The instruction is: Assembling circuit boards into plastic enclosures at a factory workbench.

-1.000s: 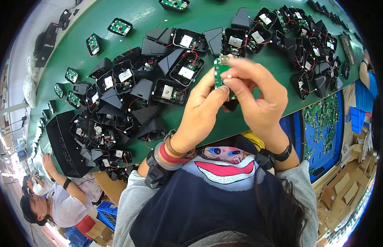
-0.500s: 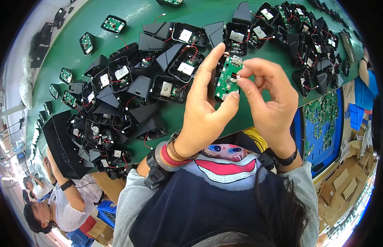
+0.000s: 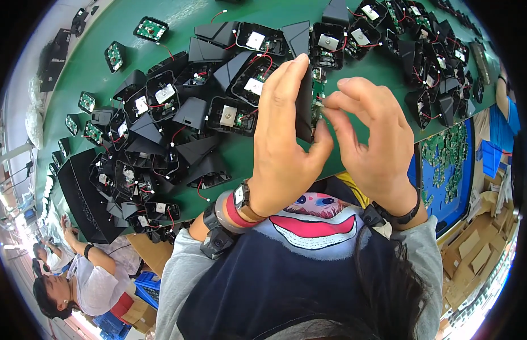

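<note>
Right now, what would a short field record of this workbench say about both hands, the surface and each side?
Left hand: holds a black plastic housing
Held with it: green circuit board
Right hand: at the board's edge; pinch unclear
Surface: green tabletop
Both sides: more black housings, some with red wires
Right side: blue tray holding green boards

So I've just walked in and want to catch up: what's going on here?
A person's left hand holds a black housing with a green circuit board at its open side. The right hand has its thumb and index finger close to the board; whether they grip anything is unclear. More black housings lie around the hands on the green table.
</note>
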The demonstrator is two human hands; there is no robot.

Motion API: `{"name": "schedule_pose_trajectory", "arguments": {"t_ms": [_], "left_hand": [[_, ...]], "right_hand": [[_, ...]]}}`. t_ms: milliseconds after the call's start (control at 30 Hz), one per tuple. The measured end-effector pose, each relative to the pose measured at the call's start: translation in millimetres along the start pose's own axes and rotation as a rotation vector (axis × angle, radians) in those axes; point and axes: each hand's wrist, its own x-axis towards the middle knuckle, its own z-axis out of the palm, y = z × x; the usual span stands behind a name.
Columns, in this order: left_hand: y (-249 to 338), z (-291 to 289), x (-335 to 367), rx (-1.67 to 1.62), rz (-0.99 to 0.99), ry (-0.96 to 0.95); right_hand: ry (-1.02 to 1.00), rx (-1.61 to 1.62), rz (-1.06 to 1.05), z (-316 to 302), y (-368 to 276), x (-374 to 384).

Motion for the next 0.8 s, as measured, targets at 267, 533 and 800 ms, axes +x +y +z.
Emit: {"name": "schedule_pose_trajectory", "arguments": {"t_ms": [267, 533, 800], "left_hand": [[-0.5, 0.0, -2.4, -0.093, -0.096, -0.046], [2.2, -2.3, -2.9, -0.344, -0.201, -0.076], [1.5, -2.6, -0.1, 0.048, 0.059, 0.022]], "right_hand": [[-0.060, 0.104, 0.129, -6.0, 1.4, 9.4], [-0.044, 0.356, 0.339, -8.4, 7.3, 7.3], [-0.114, 0.183, 0.200, -10.5, 2.1, 13.3]]}}
